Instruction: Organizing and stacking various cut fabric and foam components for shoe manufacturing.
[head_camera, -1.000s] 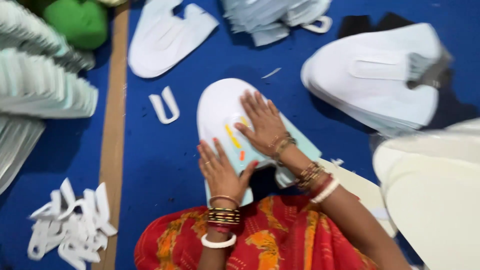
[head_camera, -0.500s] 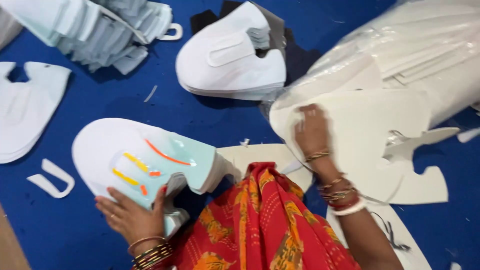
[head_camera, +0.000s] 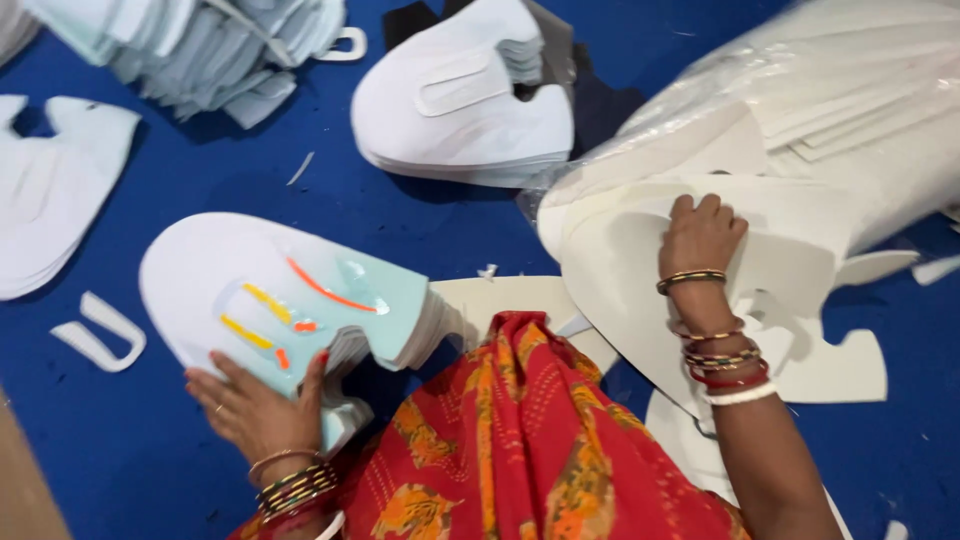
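My left hand grips the near edge of a stack of pale blue shoe-shaped cut pieces with orange and yellow marks on top, lying on the blue surface. My right hand presses flat on a cream shoe-shaped sheet, fingers curled over its top edge. That sheet lies against a plastic-wrapped pile of cream sheets at the upper right. A red and orange patterned cloth covers my lap between both arms.
A stack of white padded cut pieces sits at top centre. More pale pieces are piled at top left, and white ones at the left edge. A small white U-shaped offcut lies at the left. Another cream sheet lies under my lap.
My right hand left the pale blue stack and reached right onto the cream sheets. My left hand shifted to the stack's near edge. The view swung to the right.
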